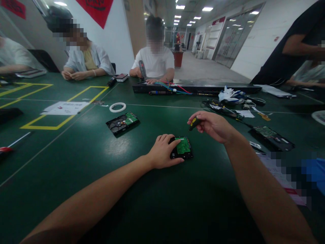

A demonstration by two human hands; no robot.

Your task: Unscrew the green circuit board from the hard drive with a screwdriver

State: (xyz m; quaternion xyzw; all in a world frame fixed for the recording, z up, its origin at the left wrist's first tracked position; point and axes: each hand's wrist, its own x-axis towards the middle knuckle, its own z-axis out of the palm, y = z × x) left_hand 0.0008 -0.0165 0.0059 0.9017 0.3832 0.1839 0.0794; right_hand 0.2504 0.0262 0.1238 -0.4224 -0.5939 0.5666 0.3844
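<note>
A hard drive with a green circuit board (183,146) lies on the green table in front of me. My left hand (165,150) rests over its left side, index finger on the board and thumb along the near edge, pressing it to the tabletop. Above the drive's far right corner, my right hand (212,125) grips a small black and yellow screwdriver (194,123). Its shaft points down at the board's far edge; whether the tip touches a screw is too small to tell.
Left of me are a second drive (122,123) and a white tape roll (117,107). At right lies another drive (272,138), near cables and white gloves (230,95). A long black bar (182,89) spans the far side, where people sit.
</note>
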